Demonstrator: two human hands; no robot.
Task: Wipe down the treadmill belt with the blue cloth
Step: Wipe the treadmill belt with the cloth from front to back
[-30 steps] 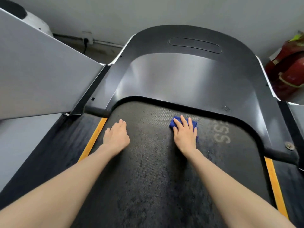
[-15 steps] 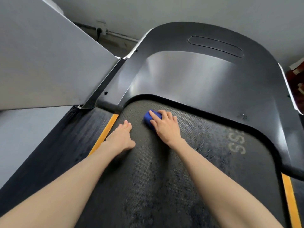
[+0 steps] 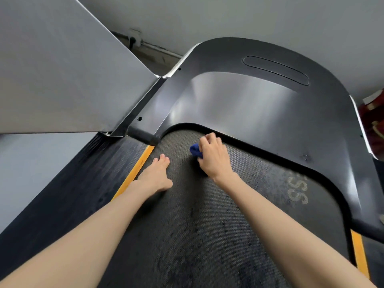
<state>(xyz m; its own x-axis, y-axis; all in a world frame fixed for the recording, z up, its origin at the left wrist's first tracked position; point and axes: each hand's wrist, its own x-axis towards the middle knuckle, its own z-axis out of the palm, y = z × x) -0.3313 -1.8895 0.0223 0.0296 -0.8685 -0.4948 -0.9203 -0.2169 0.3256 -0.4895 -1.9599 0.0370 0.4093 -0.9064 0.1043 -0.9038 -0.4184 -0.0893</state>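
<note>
From where I sit, the stroke has run leftward across the front of the treadmill belt. A second ago my right hand lay flat, fingers spread, on the blue cloth close to the printed lettering. Now the cloth sits left of centre, just below the curved edge of the black motor cover, and the fingers have curled round it, bunching it into a wad. I read that as the end of one pass and a regrip before the next. The belt nearer me is mottled with dark patches, so most of the wiping looks undone.

My left hand has stayed put, palm down with fingers straight, bracing on the belt beside the yellow stripe.

Most of the cloth is hidden under the right hand; only a blue bulge shows at its left. I cannot tell whether the cloth is touching the belt. The lettering is partly cut by the cover. A red object at the right edge is cropped and I cannot identify it.
</note>
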